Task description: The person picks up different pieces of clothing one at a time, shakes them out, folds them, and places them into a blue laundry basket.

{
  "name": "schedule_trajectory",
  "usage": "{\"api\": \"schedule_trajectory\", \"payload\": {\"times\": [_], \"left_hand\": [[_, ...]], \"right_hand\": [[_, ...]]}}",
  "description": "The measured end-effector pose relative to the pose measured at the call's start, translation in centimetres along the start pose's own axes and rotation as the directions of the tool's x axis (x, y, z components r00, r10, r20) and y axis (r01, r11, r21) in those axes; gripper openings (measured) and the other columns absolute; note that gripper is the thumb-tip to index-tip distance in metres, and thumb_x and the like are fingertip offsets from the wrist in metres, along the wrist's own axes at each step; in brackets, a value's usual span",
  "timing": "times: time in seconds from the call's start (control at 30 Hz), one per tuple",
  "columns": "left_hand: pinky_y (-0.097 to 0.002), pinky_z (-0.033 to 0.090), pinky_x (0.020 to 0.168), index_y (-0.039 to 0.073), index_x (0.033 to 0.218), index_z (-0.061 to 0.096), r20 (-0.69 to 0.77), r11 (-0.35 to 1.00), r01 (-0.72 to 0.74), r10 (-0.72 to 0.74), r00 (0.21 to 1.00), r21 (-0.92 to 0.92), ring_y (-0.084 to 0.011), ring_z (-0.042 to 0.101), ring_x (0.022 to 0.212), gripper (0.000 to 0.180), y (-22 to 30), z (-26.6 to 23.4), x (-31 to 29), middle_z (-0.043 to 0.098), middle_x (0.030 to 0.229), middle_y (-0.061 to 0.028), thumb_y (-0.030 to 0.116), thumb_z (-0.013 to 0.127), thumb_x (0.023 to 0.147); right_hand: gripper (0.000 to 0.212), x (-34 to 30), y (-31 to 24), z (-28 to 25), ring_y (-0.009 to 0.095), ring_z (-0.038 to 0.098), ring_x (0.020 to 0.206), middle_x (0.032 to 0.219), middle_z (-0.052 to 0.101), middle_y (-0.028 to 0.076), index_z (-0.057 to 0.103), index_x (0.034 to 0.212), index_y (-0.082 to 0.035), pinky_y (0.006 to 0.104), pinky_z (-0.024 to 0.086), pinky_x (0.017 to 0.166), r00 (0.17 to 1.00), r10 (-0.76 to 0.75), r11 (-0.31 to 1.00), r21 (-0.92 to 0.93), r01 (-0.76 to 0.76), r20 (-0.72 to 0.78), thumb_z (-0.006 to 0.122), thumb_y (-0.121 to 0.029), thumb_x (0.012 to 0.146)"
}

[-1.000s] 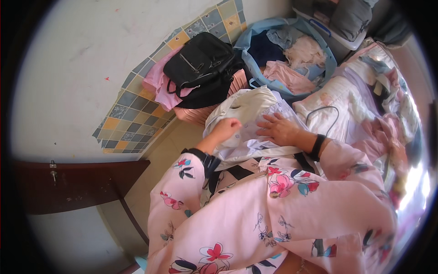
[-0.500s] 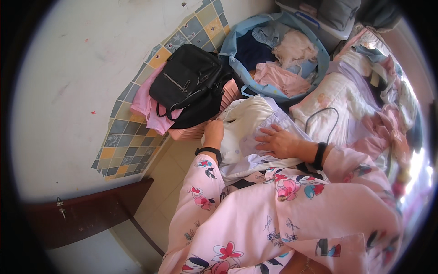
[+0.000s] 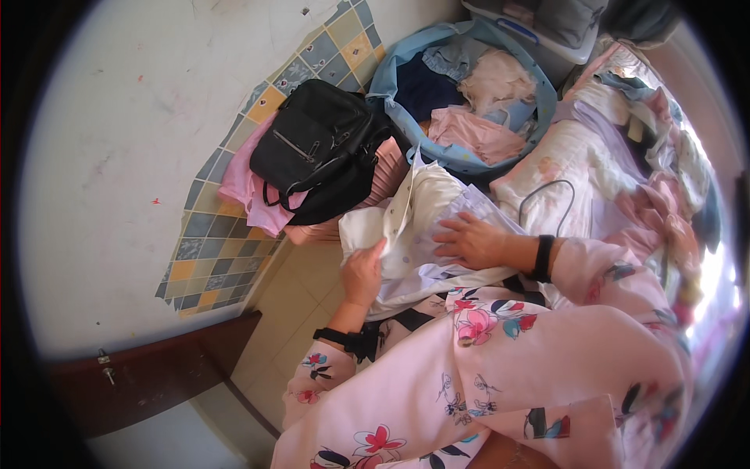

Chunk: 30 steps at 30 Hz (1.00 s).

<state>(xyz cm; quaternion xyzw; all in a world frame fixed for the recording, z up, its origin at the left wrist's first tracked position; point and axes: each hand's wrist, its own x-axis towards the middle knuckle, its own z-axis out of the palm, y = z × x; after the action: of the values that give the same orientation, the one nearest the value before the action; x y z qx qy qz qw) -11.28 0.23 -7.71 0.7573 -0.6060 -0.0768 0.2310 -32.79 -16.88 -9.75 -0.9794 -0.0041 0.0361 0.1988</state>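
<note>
A white and pale lilac button-up shirt (image 3: 433,195) lies spread over my lap, one buttoned edge standing up in a fold. At its left side, my left hand (image 3: 363,272) has its thumb up and its fingers closed at the white cloth; the fingertips are partly hidden. My right hand (image 3: 473,241) rests flat on the lilac part, fingers apart, pressing on the fabric without gripping it.
Beyond the shirt stands a blue fabric basket (image 3: 384,74) of folded clothes. A black backpack (image 3: 312,141) and pink cloth (image 3: 244,180) sit on a pink ribbed container (image 3: 308,233) at left. Heaped clothes (image 3: 601,148) cover the right side. A dark wooden panel (image 3: 156,375) is at lower left.
My left hand has drawn back toward me from the shirt's far left edge. The shirt's left part has shifted and a buttoned edge has risen. The right hand stays in place.
</note>
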Motion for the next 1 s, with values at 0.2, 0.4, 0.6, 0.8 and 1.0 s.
{"api": "schedule_trajectory", "payload": {"times": [0.2,0.4,0.6,0.8,1.0], "left_hand": [[-0.0352,0.041,0.065,0.016,0.097,0.062,0.091,0.992,-0.126,0.126,0.988,-0.013,-0.0208,0.053,0.075,0.032,-0.1,3.0,-2.9,0.063,0.091,0.0004,0.006,0.058,0.067],[-0.0358,0.041,0.068,0.016,0.098,0.061,0.153,0.996,-0.085,0.085,0.985,-0.009,-0.0218,0.053,0.077,0.034,-0.5,3.5,-3.1,0.063,0.095,0.0018,0.007,0.059,0.066],[-0.0349,0.042,0.069,0.013,0.101,0.06,0.123,0.988,-0.146,0.14,0.982,0.042,-0.0228,0.053,0.079,0.035,-0.5,3.0,-3.0,0.062,0.098,-0.0009,0.006,0.056,0.068],[-0.0325,0.044,0.069,0.007,0.101,0.059,-0.088,0.994,-0.026,0.035,0.996,0.104,-0.0242,0.054,0.074,0.034,-2.8,2.5,-3.2,0.062,0.093,-0.0058,0.002,0.052,0.069],[-0.0322,0.045,0.069,0.01,0.099,0.062,-0.114,0.988,0.0,0.018,0.993,0.156,-0.0246,0.054,0.077,0.034,-3.4,0.6,-4.3,0.061,0.089,-0.0063,-0.002,0.05,0.069]], "right_hand": [[0.035,3.8,3.2,-5.2,0.026,0.055,0.101,0.105,0.06,0.009,0.058,0.111,-0.014,0.0343,0.042,0.087,0.923,-0.018,0.922,0.364,-0.133,0.385,0.055,-0.032,0.081],[0.026,12.0,8.4,-3.9,0.024,0.054,0.098,0.109,0.055,0.005,0.059,0.103,-0.016,0.0391,0.043,0.082,0.996,0.082,0.967,-0.238,-0.088,-0.036,0.049,-0.012,0.079],[0.019,15.1,11.6,-1.4,0.019,0.055,0.09,0.096,0.059,0.0,0.06,0.093,-0.016,0.0406,0.039,0.082,0.976,0.214,0.816,-0.54,-0.206,-0.05,0.052,-0.015,0.076],[0.007,11.3,9.9,-8.1,0.021,0.053,0.078,0.075,0.053,0.001,0.056,0.076,-0.013,0.0338,0.041,0.067,0.869,-0.037,0.934,-0.327,-0.145,-0.493,0.054,-0.015,0.07],[0.008,0.3,6.1,-6.5,0.02,0.049,0.076,0.071,0.045,0.003,0.05,0.075,-0.012,0.0317,0.04,0.065,0.888,-0.085,0.966,-0.257,-0.038,-0.451,0.053,-0.014,0.067]]}}
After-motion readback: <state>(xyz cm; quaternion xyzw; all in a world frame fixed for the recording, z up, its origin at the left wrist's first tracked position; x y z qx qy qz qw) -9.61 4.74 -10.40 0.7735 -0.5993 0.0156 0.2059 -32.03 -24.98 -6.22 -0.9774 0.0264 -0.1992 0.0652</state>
